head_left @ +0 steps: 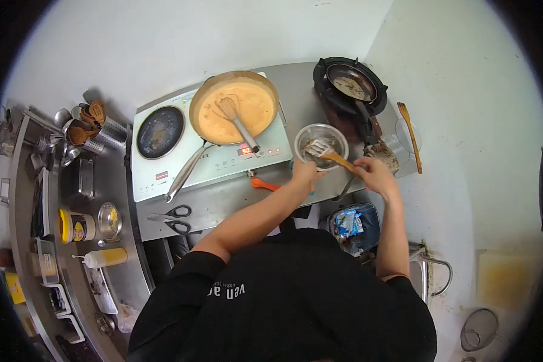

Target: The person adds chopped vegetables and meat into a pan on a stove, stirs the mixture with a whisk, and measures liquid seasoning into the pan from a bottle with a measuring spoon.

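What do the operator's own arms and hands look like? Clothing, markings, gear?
Left hand and right hand are bare, with no gloves or watch visible. Forearms are uncovered too. Short black sleeves belong to a black shirt with white lettering on the front, only partly readable. No cables visible.

At the upper centre of the frame, a strip of surface [298,90] offers passage between the pan [232,76] and black burner [324,99], but the bowl [342,142] blocks its lower end.
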`<state>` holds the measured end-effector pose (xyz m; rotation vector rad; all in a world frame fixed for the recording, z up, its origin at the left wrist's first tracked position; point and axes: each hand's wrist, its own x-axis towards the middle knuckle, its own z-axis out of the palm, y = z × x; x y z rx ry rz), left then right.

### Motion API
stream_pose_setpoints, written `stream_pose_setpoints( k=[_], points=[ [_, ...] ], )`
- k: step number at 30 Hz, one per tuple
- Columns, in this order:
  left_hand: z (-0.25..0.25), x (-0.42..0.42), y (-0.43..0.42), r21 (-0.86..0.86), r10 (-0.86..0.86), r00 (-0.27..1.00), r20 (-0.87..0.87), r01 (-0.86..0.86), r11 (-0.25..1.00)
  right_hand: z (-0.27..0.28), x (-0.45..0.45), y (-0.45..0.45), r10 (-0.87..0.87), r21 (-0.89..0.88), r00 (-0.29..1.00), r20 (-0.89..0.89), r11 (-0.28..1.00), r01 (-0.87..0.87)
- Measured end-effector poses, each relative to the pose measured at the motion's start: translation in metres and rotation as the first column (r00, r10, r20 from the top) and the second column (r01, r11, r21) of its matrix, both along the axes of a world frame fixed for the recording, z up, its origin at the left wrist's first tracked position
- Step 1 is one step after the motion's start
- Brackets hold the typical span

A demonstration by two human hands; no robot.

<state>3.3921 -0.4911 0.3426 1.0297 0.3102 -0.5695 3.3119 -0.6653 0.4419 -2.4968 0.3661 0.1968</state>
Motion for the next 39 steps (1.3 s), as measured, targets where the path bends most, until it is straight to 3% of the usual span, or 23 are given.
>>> stream_pose_setpoints(
  k=[3,6,8,11,12,14,15,17,19,21,22,24,26,30,36,39],
  points=[
    [-0.042,0.025,-0.017,0.007,0.038,0.996,-0.082,-0.038,0.999,-0.039,0.032,-0.004,-0.056,0.052,0.993,-0.104,0.997,0.062],
    [-0.093,0.054,-0.035,0.095,0.083,0.984,-0.156,-0.068,0.993,-0.083,0.064,-0.008,0.085,-0.081,0.995,-0.059,0.993,-0.09],
    [-0.129,0.067,-0.052,0.134,0.277,0.944,-0.18,-0.256,0.958,-0.095,0.081,-0.009,0.107,-0.206,0.991,-0.085,0.971,-0.122],
    [-0.089,0.064,-0.047,0.049,0.162,0.941,-0.298,-0.155,0.987,-0.106,0.1,-0.02,0.162,-0.28,0.981,-0.106,0.942,-0.186],
    [-0.096,0.065,-0.043,0.055,0.173,0.937,-0.303,-0.164,0.985,-0.107,0.102,-0.021,0.172,-0.274,0.979,-0.112,0.941,-0.197],
    [-0.105,0.071,-0.035,0.056,0.013,0.918,-0.397,0.01,0.998,-0.102,0.109,-0.024,0.147,-0.311,0.983,-0.111,0.934,-0.175],
    [-0.101,0.068,-0.027,0.057,0.028,0.918,-0.396,-0.006,0.998,-0.104,0.111,-0.027,0.138,-0.345,0.984,-0.11,0.923,-0.168],
    [-0.078,0.047,0.003,0.02,-0.154,0.957,-0.246,0.164,0.986,-0.097,0.108,-0.029,0.125,-0.297,0.992,-0.012,0.947,-0.123],
    [-0.038,0.017,0.043,0.046,-0.169,0.975,-0.145,0.177,0.983,-0.077,0.094,-0.023,0.101,-0.303,0.993,0.064,0.95,-0.077],
    [-0.01,-0.001,0.096,0.162,-0.33,0.942,-0.058,0.335,0.928,-0.048,0.073,-0.01,0.136,-0.309,0.981,0.137,0.947,-0.088],
    [-0.007,-0.008,0.118,0.167,-0.312,0.948,-0.056,0.317,0.934,-0.028,0.078,0.001,0.154,-0.306,0.978,0.142,0.946,-0.104],
    [-0.006,-0.028,0.154,0.235,-0.195,0.979,0.053,0.177,0.956,0.008,0.074,0.037,0.272,-0.379,0.902,0.334,0.915,-0.136],
    [0.001,-0.042,0.173,0.242,-0.138,0.989,0.05,0.122,0.963,0.031,0.103,0.076,0.316,-0.402,0.886,0.339,0.9,-0.167],
    [0.012,-0.061,0.188,0.2,-0.087,0.996,0.037,0.078,0.977,0.013,0.187,0.12,0.454,-0.644,0.889,0.067,0.7,-0.308],
    [0.008,-0.084,0.242,0.239,0.026,0.999,0.035,-0.034,0.971,0.018,0.198,0.165,0.508,-0.567,0.858,-0.074,0.687,-0.456],
    [-0.008,-0.084,0.279,0.269,0.107,0.994,0.036,-0.113,0.956,0.041,0.203,0.159,0.502,-0.621,0.864,-0.047,0.663,-0.419]
  ],
)
